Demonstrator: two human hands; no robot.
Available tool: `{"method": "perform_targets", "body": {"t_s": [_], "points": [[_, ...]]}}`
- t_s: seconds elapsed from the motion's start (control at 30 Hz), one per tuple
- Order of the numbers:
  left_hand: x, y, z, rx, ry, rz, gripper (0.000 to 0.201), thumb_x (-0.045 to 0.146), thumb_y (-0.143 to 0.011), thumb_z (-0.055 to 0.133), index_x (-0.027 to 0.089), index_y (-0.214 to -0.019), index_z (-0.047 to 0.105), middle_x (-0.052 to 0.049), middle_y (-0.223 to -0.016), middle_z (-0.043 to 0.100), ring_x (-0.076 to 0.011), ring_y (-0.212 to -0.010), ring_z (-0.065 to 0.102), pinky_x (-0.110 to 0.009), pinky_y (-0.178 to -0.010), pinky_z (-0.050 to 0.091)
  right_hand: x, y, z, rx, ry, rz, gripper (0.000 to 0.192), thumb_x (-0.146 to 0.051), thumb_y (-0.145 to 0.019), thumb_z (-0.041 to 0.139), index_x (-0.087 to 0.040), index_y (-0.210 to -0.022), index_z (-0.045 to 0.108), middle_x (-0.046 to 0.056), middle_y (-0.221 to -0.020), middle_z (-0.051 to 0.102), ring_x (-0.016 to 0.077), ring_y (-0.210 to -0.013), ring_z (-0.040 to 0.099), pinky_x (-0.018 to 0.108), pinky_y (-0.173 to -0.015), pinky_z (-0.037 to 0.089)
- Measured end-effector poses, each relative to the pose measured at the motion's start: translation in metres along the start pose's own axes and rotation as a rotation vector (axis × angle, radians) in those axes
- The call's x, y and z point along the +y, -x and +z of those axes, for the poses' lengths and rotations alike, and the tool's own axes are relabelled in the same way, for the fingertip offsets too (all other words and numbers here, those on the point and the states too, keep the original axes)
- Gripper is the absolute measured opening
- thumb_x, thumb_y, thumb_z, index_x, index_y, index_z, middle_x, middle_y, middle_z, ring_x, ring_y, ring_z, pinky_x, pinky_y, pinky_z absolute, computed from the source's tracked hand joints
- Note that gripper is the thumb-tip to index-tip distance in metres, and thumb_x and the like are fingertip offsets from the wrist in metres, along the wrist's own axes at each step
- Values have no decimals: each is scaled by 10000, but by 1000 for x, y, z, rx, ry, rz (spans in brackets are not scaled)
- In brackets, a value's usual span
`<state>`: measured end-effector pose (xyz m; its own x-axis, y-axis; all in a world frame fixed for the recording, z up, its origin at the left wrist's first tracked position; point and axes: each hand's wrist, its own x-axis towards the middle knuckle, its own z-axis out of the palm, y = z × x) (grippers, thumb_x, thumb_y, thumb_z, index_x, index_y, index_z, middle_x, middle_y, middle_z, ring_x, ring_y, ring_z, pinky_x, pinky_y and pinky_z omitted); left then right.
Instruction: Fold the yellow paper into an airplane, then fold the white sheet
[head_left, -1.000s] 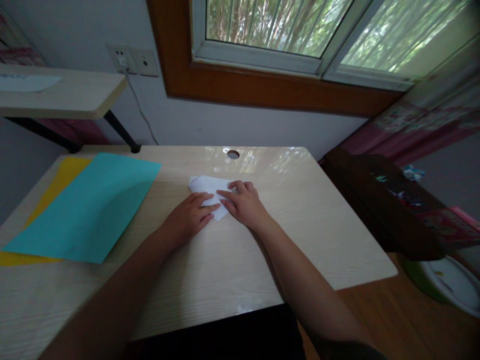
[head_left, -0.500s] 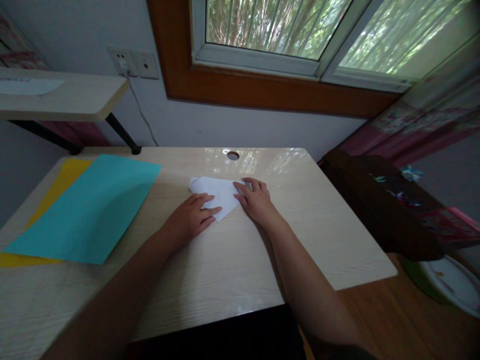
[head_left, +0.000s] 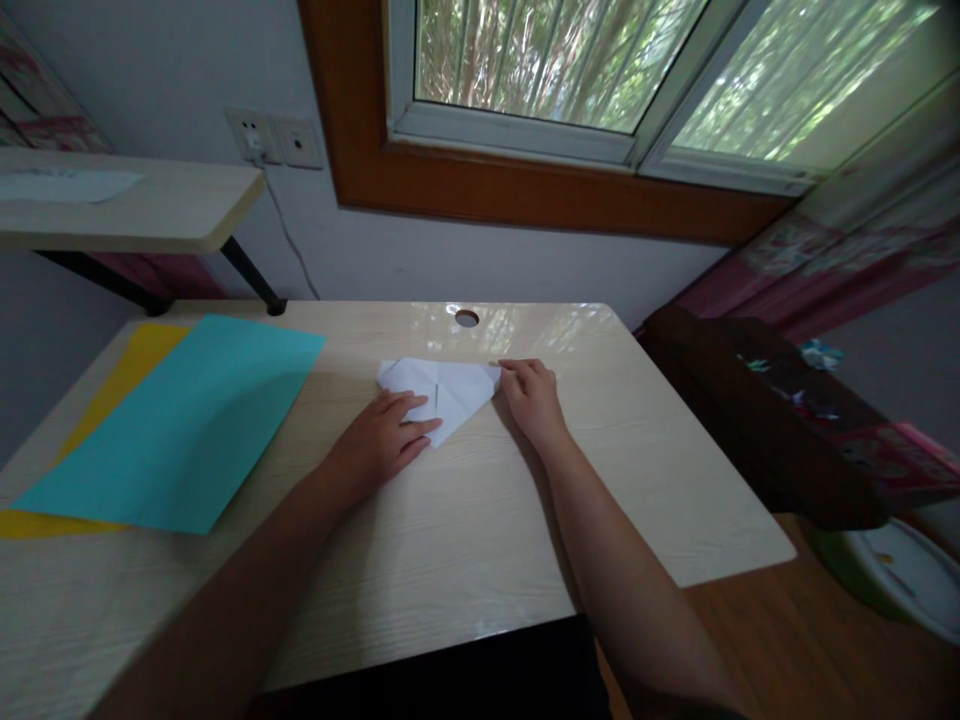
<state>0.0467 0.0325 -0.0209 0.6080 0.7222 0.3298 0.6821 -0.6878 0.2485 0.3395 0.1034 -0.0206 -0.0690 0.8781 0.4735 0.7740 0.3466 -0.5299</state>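
A folded sheet of white paper [head_left: 454, 385] lies on the desk, with creases, a short slit-like line near its middle and a point toward me. My left hand [head_left: 386, 435] rests on its lower left part, fingers apart and pressing it down. At the paper's right corner is my right hand [head_left: 531, 398], its fingers drawn together in a pinch on that corner. The fingertips hide the very end of the corner.
On the left of the desk [head_left: 637, 480], a turquoise sheet [head_left: 180, 430] overlaps a yellow sheet [head_left: 112, 385]. A raised shelf [head_left: 172, 205] stands behind them. Near the back edge is a round cable hole [head_left: 466, 318]. Dark furniture [head_left: 757, 430] stands to the right.
My right hand has slid right from the paper's surface to its right corner, and its fingers have come together. More of the paper shows. My left hand stays in place.
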Motion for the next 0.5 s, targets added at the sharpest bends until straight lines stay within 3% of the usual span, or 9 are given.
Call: {"method": "perform_targets", "body": {"t_s": [0.27, 0.5], "points": [[4, -1, -4, 49, -12, -28, 298, 271, -997, 564, 279, -1251, 719, -98, -1340, 639, -279, -1263, 566, -547, -1134, 411, -15, -2, -4, -145, -206, -42, 326, -419, -996, 505, -225, -957, 764, 66, -963, 745, 231, -934, 656, 400, -898, 487], [4, -3, -7, 64, 22, 1, 270, 268, -1004, 552, 242, -1188, 747, -101, -1257, 685, -261, -1170, 598, -485, -1038, 486, -8, -1, 4, -157, -252, 66, 233, -412, -916, 613, -226, -917, 752, 52, -906, 737, 231, -868, 649, 385, -827, 496]]}}
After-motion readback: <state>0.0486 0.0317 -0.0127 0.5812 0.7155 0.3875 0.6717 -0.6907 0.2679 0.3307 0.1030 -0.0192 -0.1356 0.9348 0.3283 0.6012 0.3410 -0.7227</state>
